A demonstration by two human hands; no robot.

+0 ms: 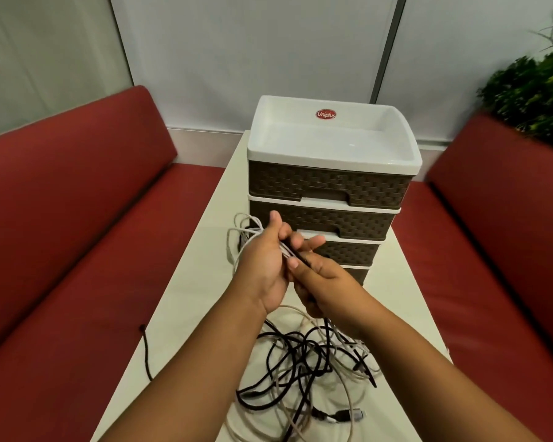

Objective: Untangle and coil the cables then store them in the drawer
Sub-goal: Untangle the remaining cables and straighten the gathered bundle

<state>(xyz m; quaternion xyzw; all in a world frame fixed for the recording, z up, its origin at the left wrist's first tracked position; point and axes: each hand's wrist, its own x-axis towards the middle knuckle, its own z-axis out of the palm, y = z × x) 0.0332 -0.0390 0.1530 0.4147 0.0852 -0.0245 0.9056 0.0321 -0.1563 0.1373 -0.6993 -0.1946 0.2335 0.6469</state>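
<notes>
At the far left a red bench runs along the side of the white table. One black cable end hangs off the table's left edge and lies over the bench seat.

On the table, left of centre, the left hand is raised above the surface. Its fingers are curled round a bundle of white cable, whose loops stick out to the left of the hand and hang toward the table. The right hand meets it, the two hands touching. Its thumb and fingers pinch the same strands where a white and a black cable pass between the hands; the index finger is stretched forward, the other fingers bent under. How many strands each hand has cannot be told.

Below the hands, on the near part of the table, lies the tangle of cables: black and white or grey leads crossing over each other in loose loops, with a few plugs showing at the near edge of the heap. The forearms cover part of it.

Straight behind the hands stands the drawer unit, brown woven-pattern drawer fronts in a white frame, with a shallow white tray on top bearing a red label. All the drawers that show look pushed in; the hands hide part of the lower ones.

To the right is a second red bench, and above its back, at the far right, a green plant.
</notes>
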